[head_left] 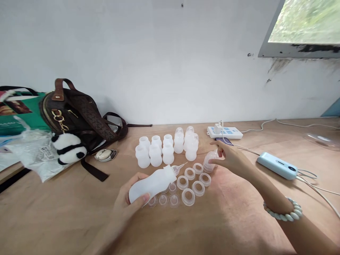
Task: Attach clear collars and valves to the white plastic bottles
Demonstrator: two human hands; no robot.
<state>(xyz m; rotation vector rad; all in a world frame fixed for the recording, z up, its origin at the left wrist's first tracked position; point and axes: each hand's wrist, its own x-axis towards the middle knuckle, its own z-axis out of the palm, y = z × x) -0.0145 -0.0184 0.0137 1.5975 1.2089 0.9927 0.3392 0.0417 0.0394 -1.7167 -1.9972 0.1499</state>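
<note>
My left hand (132,198) is wrapped round a frosted white baby bottle (152,184), tilted with its mouth up to the right. A clear teat (177,169) with a long thin tip sits at the bottle's mouth. My right hand (223,156) is at the clear domed caps (209,164), thumb and fingers apart; whether it touches one I cannot tell. Between the hands lie several translucent collar rings (188,197). Several clear teats (174,200) lie below the held bottle, partly hidden by it.
Open bottles (156,155) and capped bottles (191,147) stand behind. A backpack (77,113) with a panda charm (69,148), a plastic bag (39,156) and a watch (106,155) are left. Right are a power strip (225,132), a phone (224,141) and a blue power bank (277,165) with cables.
</note>
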